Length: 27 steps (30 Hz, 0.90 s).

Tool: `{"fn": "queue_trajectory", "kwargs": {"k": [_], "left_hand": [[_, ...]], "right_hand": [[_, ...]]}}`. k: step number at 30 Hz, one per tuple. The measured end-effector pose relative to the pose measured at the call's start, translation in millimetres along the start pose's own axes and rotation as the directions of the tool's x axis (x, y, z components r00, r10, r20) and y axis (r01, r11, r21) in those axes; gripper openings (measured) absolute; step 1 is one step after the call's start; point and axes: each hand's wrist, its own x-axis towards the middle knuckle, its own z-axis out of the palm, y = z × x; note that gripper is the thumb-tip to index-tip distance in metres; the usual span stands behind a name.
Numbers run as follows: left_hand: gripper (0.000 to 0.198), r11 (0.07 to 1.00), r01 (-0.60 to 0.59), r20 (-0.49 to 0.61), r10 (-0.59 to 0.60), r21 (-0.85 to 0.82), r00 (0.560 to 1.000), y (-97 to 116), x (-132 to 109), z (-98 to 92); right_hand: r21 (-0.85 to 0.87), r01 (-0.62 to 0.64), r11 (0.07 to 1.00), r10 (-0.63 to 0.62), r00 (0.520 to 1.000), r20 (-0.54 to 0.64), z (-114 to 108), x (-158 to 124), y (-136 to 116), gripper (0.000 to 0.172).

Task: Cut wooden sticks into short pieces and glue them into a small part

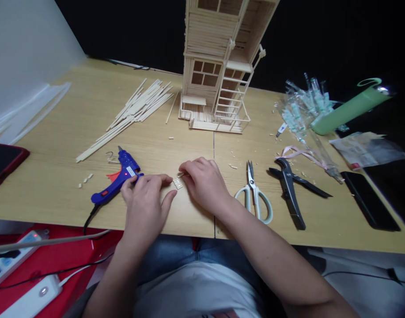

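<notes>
A tiny flat piece made of short wooden sticks lies on the table between my two hands. My left hand is beside it with thumb and forefinger apart, the fingertips close to its left edge. At its upper right, my right hand has its fingers pinched together; a short bit of wooden stick shows at the fingertips, mostly hidden. A blue glue gun with a lit red switch lies just left of my left hand. Behind stands a wooden stick model house with a ladder.
Loose wooden sticks are piled at the back left. Right of my hands lie scissors, black-handled cutters and a black phone. A green bottle stands by clear plastic wrappers. A red-cased phone is far left.
</notes>
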Motion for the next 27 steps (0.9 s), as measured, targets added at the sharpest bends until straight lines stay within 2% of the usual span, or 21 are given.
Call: {"fn": "queue_trajectory", "kwargs": {"k": [3,8,14,27], "left_hand": [[0.014,1.0,0.012,0.006,-0.012,-0.003,1.0,-0.2,-0.1,0.0],[0.014,1.0,0.004,0.003,-0.004,-0.011,1.0,-0.7,-0.3,-0.1],[0.013,1.0,0.001,0.007,-0.001,-0.017,1.0,-0.9,-0.3,-0.5],[0.014,1.0,-0.001,-0.004,0.001,-0.027,1.0,-1.3,-0.5,0.9]], "right_hand": [[-0.001,0.014,1.0,-0.014,0.999,-0.038,-1.6,-2.3,-2.2,0.015],[0.132,0.029,0.991,-0.017,0.996,-0.09,-6.4,-5.3,-7.7,0.023],[0.164,0.009,0.986,-0.002,0.999,-0.045,-6.9,-6.2,-9.7,0.034],[0.193,-0.006,0.981,0.012,1.0,-0.027,-6.5,-7.2,-10.7,0.037]]}}
